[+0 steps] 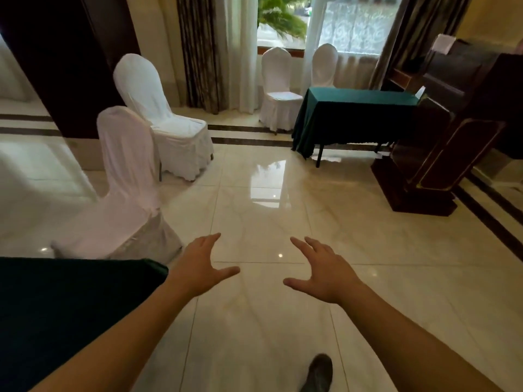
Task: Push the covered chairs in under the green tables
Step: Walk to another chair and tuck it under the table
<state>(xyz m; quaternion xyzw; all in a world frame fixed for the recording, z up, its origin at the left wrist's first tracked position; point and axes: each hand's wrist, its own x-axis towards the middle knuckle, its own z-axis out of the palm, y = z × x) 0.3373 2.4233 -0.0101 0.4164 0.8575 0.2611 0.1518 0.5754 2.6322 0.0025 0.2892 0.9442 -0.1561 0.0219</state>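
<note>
Both bare forearms reach forward over the glossy cream floor tiles (pixel 254 222), with the left hand (pixel 199 265) and the right hand (pixel 325 271) spread, fingers apart, palms facing each other and holding nothing. A dark shoe (pixel 318 373) shows at the bottom edge, below the right forearm. Under the left forearm lies the near green table (pixel 70 301), its cloth filling the lower left corner. Just beyond its far edge stands the nearest covered chair (pixel 124 193), white, its seat side toward the table and its skirt touching or nearly touching the cloth. Behind that one stands a second covered chair (pixel 167 123), apart from any table, near a dark pillar (pixel 70 52). Across the floor, the far green table (pixel 353 114) stands beside a dark wooden lectern (pixel 441 142). A third covered chair (pixel 278 89) sits off the far table's left end, and a fourth covered chair (pixel 325 65) stands behind that table, by the curtained window (pixel 351 24).
</note>
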